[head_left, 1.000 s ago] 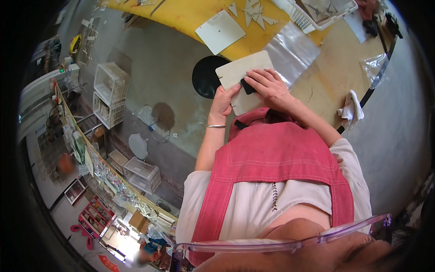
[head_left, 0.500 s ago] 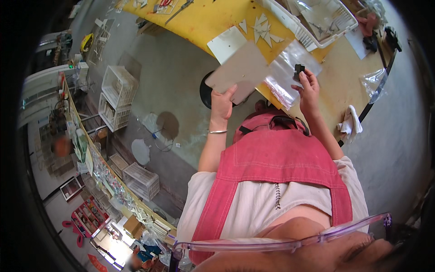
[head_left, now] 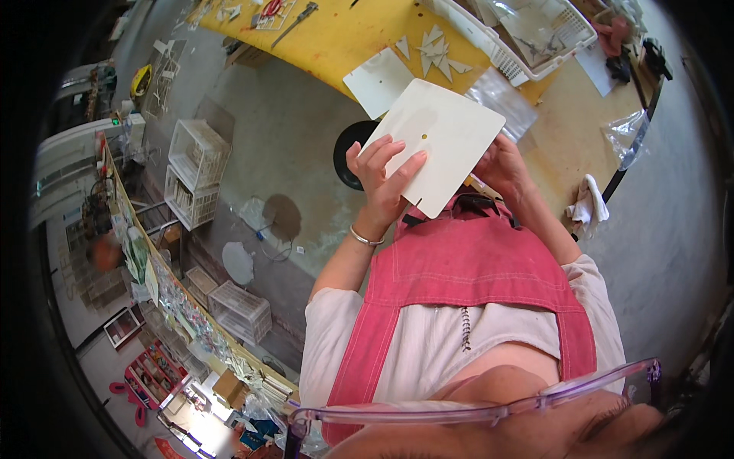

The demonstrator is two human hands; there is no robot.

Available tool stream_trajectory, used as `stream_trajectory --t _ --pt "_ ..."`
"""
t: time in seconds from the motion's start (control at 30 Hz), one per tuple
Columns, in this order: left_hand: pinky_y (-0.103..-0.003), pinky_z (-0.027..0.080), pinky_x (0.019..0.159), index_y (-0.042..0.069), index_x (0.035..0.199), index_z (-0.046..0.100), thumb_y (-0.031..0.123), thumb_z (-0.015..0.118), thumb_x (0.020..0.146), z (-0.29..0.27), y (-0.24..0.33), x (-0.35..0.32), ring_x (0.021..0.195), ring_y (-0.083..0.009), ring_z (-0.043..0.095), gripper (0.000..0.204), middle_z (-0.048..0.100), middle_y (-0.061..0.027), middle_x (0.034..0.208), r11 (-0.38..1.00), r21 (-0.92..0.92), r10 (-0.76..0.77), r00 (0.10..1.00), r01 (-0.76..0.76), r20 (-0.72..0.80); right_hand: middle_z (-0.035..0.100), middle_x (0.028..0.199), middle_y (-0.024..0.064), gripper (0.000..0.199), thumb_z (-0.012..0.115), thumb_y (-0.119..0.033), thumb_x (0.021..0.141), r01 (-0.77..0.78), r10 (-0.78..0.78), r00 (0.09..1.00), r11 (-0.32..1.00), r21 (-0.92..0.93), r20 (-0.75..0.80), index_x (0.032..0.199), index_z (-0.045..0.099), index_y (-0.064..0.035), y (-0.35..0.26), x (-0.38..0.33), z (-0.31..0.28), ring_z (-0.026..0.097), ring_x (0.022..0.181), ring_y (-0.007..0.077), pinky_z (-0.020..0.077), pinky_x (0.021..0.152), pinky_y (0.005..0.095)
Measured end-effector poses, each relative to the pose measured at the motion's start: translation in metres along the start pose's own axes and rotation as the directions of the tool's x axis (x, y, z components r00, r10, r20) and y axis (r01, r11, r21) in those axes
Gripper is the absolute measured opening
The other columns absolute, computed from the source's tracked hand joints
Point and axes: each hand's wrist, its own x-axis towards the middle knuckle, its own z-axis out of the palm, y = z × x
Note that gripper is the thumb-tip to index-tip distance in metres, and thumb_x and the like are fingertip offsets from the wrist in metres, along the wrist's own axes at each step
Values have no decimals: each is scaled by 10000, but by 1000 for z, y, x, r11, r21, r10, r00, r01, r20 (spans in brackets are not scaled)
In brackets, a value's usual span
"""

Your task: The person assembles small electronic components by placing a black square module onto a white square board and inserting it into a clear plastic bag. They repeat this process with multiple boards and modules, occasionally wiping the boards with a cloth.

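A flat white plate (head_left: 451, 145) with rounded corners and a small hole near its middle is held up in front of the apron. My left hand (head_left: 382, 180) grips it by the left lower side, thumb and fingers showing on its upper face. Behind the plate's right edge is my right hand (head_left: 506, 172), fingers curled and partly hidden; the small black block it held before cannot be seen. Another white plate (head_left: 376, 80) lies at the edge of the yellow table (head_left: 336, 46), just beyond the held one. Clear plastic bags (head_left: 505, 103) lie to its right.
Thin pointed white pieces (head_left: 437, 53) and a caliper (head_left: 294, 24) lie on the table. A white plastic basket (head_left: 527, 65) stands at the far right. A white cloth (head_left: 587, 203) hangs at the right edge. Below the table is a round black seat (head_left: 348, 157); crates (head_left: 195, 157) stand left.
The plate has turned and come nearer to me, its whiter face showing. My right hand has moved in behind its right edge, and the black block has gone out of sight.
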Motion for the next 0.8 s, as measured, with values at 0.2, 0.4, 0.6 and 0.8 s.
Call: stream_trajectory --t 0.2,0.4,0.6,0.8 --pt "-371 457 990 42 1172 665 111 643 945 26 -2 0 1058 -266 645 238 659 -99 1139 673 -585 -504 860 452 83 630 1162 161 410 528 -323 1009 -31 45 985 996 -89 166 1283 481 -22 0 -6 18 639 1022 290 573 809 401" --pt "-428 481 1018 12 1361 499 101 587 982 35 -18 -1 1219 -258 574 399 601 -109 1301 -387 -831 -752 385 399 535 638 1128 155 406 521 -344 1013 164 -128 980 951 -263 149 1258 499 -21 0 -8 21 667 979 264 578 784 364" --pt "-473 441 1070 0 1378 476 167 580 979 31 -30 -8 1246 -303 556 445 582 -134 1335 -629 -714 -654 288 308 700 640 1105 142 402 512 -346 1016 162 -125 979 956 -246 158 1258 497 -25 -2 -14 24 669 988 255 574 765 346" --pt "-477 426 1089 9 1409 440 118 575 969 31 -38 -19 1266 -313 537 473 555 -133 1369 -693 -669 -602 297 267 741 635 1098 129 396 500 -343 1022 169 -127 977 951 -260 170 1259 492 -27 -2 -20 31 665 983 241 568 769 341"
